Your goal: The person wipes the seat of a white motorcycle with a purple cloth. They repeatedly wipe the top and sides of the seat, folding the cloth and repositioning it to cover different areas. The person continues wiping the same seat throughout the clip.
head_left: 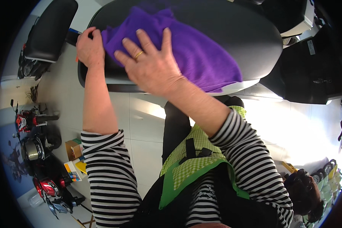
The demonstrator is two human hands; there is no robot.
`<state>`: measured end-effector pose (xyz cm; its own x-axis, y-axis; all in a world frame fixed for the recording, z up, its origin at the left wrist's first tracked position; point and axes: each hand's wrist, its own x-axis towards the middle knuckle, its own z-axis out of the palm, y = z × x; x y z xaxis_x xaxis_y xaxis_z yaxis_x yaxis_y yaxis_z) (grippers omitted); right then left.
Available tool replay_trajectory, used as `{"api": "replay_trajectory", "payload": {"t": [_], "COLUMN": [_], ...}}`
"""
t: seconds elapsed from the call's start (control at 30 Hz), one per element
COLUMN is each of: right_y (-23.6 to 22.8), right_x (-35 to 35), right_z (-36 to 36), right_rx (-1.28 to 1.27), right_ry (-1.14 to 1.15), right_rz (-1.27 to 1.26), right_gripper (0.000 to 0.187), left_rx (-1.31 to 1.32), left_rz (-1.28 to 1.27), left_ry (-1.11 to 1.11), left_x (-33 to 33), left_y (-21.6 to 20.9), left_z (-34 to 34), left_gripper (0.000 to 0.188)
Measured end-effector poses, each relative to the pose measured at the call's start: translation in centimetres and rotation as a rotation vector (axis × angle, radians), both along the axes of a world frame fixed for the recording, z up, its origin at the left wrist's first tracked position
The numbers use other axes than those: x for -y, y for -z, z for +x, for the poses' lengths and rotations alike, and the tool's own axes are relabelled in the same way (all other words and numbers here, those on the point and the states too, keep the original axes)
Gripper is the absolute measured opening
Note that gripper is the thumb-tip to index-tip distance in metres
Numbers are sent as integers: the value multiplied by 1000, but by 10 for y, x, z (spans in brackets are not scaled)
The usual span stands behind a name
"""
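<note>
A purple cloth [207, 57] is spread loosely over a long black motorcycle seat [250, 41]. My right hand [152, 64] lies on the cloth with the palm down and fingers spread, pressing it against the seat; a gold-coloured ring is on one finger. At the seat's left end, my left hand [90, 49] curls its fingers around the edge, right beside the cloth's left corner. Some of those left fingertips are hidden.
Another black seat [51, 32] stands at upper left. Red and black motorcycles [26, 119] line the left wall, near a cardboard box [73, 149]. A black panel or case [311, 72] is at right. Pale floor tiles [144, 159] lie below, with scooters and wheels at lower right.
</note>
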<state>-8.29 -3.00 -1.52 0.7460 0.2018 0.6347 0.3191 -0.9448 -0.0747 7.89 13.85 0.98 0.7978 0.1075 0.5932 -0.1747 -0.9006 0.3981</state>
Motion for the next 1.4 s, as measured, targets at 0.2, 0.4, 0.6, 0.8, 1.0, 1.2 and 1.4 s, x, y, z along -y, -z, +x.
{"api": "replay_trajectory", "payload": {"t": [0.2,0.4,0.6,0.8,1.0,1.2,1.4], "right_y": [2,9,17,14,49,51,71], "right_x": [29,144,260,366,422,392,302], "right_z": [-2,28,56,44,19,-5,-45], "right_rx": [-35,-225,-379,-674,-506,-326,78], "right_ry": [-119,255,527,746,536,738,838], "right_rz": [56,93,-23,235,628,779,895], "right_gripper": [47,53,55,61,56,62,68], "left_rx": [50,37,-3,-27,-12,-19,-35], "left_rz": [-13,-23,-37,-44,38,56,51], "left_ry": [34,41,17,-11,-39,-52,-50], "left_x": [-4,-4,-4,-3,-1,4,7], "left_y": [2,0,-2,-2,-3,-3,-2], "left_z": [-3,-3,-4,-3,-5,-6,-7], "left_gripper": [27,28,27,27,29,31,33]}}
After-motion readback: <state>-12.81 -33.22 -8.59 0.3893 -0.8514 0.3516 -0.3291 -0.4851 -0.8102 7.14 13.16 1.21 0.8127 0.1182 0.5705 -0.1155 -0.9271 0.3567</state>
